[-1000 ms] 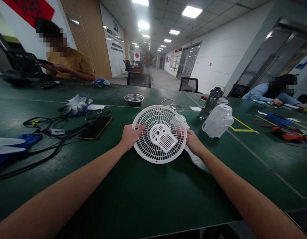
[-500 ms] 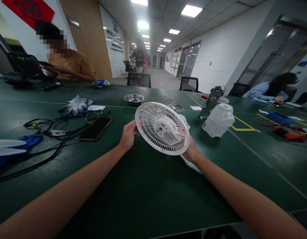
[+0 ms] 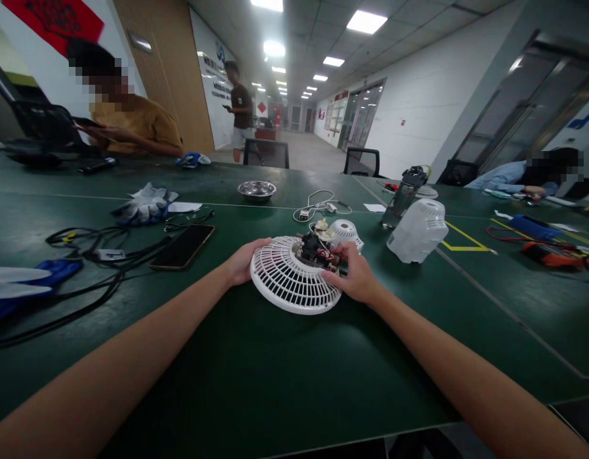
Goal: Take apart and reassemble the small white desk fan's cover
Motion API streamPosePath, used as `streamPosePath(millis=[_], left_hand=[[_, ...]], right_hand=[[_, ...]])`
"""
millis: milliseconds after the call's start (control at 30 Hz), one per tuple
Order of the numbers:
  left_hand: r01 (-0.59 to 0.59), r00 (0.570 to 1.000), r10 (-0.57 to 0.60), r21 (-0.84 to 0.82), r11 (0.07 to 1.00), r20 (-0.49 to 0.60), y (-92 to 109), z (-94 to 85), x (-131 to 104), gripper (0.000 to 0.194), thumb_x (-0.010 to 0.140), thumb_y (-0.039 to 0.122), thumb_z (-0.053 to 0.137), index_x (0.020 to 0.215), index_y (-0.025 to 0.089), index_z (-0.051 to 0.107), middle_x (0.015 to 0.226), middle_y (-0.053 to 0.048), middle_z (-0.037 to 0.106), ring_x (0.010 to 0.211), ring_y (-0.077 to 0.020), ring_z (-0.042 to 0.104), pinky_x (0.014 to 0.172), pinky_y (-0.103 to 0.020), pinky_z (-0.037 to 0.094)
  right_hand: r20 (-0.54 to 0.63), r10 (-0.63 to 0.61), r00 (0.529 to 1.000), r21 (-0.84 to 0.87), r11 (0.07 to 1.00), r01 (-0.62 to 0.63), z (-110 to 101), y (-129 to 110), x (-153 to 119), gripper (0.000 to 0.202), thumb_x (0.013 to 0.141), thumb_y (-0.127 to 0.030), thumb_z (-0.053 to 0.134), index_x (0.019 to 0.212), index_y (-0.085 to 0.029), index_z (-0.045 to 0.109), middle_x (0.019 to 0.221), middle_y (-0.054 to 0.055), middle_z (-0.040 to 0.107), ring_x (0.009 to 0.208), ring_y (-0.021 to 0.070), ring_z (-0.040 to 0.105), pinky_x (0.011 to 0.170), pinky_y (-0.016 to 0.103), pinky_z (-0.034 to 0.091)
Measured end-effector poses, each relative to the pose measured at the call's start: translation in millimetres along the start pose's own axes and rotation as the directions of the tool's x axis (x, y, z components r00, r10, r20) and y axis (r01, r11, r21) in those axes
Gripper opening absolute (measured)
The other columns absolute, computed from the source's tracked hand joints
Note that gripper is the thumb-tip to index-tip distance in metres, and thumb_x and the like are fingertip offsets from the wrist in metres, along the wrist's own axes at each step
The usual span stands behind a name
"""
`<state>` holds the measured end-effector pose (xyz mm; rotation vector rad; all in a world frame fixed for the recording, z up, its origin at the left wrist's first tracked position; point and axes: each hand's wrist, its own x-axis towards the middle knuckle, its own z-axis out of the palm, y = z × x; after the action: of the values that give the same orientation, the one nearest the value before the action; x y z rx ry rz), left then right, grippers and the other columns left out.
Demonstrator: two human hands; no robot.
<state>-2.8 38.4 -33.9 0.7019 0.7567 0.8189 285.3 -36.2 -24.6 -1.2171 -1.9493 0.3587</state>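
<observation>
A round white fan grille [image 3: 294, 290] is low over the green table, its motor side up. From its middle rises a dark motor [image 3: 315, 247] with wires and a cream-coloured plastic part [image 3: 322, 231] on top. My left hand [image 3: 247, 260] grips the grille's left rim, its fingertips partly hidden. At the right side of the motor, my right hand [image 3: 354, 274] closes its thumb and fingers around the motor's edge, the thumb over the grille. Just behind the motor stands a white vented cover [image 3: 346, 233], and a white cable [image 3: 318, 205] with its plug lies farther back.
A white plastic housing [image 3: 419, 231] and a water bottle [image 3: 403, 197] stand to the right. On the left lie a phone [image 3: 183, 247], black cables [image 3: 103, 274] and work gloves [image 3: 146, 204]. A steel bowl [image 3: 257, 190] sits farther back. Other people are around the table and behind it.
The fan grille has turned over and come down, now showing the motor instead of the shaft side. My right hand has moved from the rim to the motor; my left hand now holds the rim.
</observation>
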Motion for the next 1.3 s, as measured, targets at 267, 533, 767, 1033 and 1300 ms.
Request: streamPosePath(millis=[267, 533, 767, 1033, 1300], left_hand=[[0.011, 0.999, -0.011, 0.009, 1.000, -0.041, -4, -5.0, 10, 0.018, 0.093, 0.014, 0.059, 0.106, 0.007, 0.069, 0.097, -0.016, 0.076, 0.079, -0.0201, 0.075, 0.080, -0.032, 0.063], [0.002, 0.999, -0.002, 0.015, 1.000, -0.047, -7, -8.0, 14, 0.018, 0.094, 0.015, 0.058, 0.105, 0.008, 0.070, 0.097, -0.016, 0.076, 0.082, -0.0212, 0.076, 0.081, -0.034, 0.064], [-0.032, 0.997, 0.035, 0.037, 0.999, -0.064, -7, -7.8, 16, 0.018, 0.094, 0.016, 0.060, 0.107, 0.007, 0.069, 0.100, -0.017, 0.075, 0.080, -0.0211, 0.076, 0.079, -0.034, 0.064], [-0.044, 0.995, 0.047, 0.038, 0.998, -0.086, -8, -4.0, 14, 0.015, 0.093, 0.014, 0.061, 0.104, 0.007, 0.069, 0.089, -0.014, 0.075, 0.073, -0.0195, 0.075, 0.071, -0.032, 0.064], [-0.133, 0.985, 0.141, 0.083, 0.988, -0.103, -12, -2.7, 18, 0.013, 0.093, 0.012, 0.059, 0.093, 0.006, 0.070, 0.085, -0.014, 0.075, 0.072, -0.0192, 0.074, 0.074, -0.033, 0.064]], right_hand=[[-0.046, -0.081, 0.996, -0.121, 0.990, 0.075, -14, 17, 8, 0.036, 0.086, -0.045, 0.065, 0.115, -0.025, 0.055, 0.111, 0.009, 0.063, 0.100, 0.0283, 0.060, 0.093, 0.046, 0.049], [-0.287, 0.036, 0.957, -0.313, 0.941, -0.129, -20, 69, 23, 0.071, 0.071, -0.039, 0.075, 0.136, -0.023, 0.050, 0.131, 0.015, 0.057, 0.119, 0.0349, 0.053, 0.104, 0.054, 0.043], [-0.347, 0.352, 0.869, -0.001, 0.927, -0.376, -19, 77, 26, 0.077, 0.068, -0.049, 0.077, 0.135, -0.026, 0.048, 0.090, 0.003, 0.068, 0.073, 0.0236, 0.063, 0.079, 0.045, 0.053], [0.006, 0.640, 0.768, 0.847, 0.405, -0.344, -19, 40, 26, 0.039, 0.084, -0.057, 0.056, 0.103, -0.023, 0.059, 0.090, 0.006, 0.070, 0.077, 0.0227, 0.066, 0.062, 0.036, 0.055], [-0.202, 0.319, 0.926, 0.655, 0.747, -0.115, -3, -7, 16, 0.058, 0.081, -0.051, 0.072, 0.129, -0.030, 0.046, 0.091, 0.001, 0.069, 0.076, 0.0206, 0.066, 0.067, 0.038, 0.059]])
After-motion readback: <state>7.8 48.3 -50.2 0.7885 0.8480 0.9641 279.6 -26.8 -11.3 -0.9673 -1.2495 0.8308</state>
